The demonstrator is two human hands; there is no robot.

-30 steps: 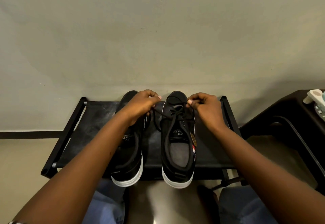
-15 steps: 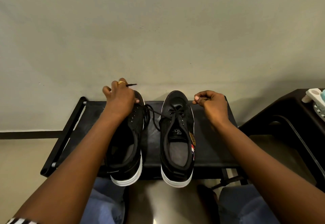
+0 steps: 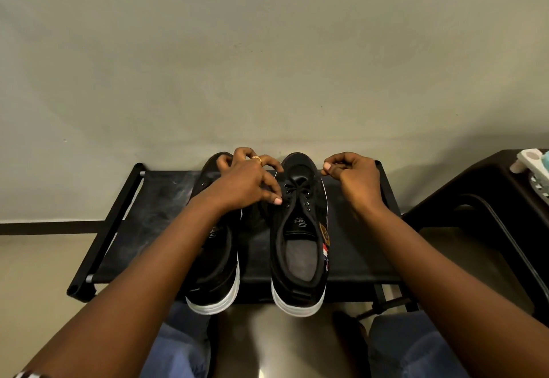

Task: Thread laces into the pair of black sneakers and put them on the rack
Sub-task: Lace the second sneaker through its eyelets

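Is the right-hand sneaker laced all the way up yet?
Partly laced. The right sneaker shows lace crossing only its front eyelets; eyelets nearer the tongue look empty.

Two black white-soled sneakers (image 3: 298,238) fill the middle of the black fabric-topped rack (image 3: 154,214); bare fabric lies open at either end. A dark stool (image 3: 487,199) crowds the right side, the wall behind.

Two sneakers (image 3: 300,229), one rack (image 3: 154,199), two hands (image 3: 246,181)

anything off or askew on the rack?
Slightly: both black white-soled sneakers, left and right, overhang the black fabric rack's front edge at the heels. Nothing spilled or damaged.
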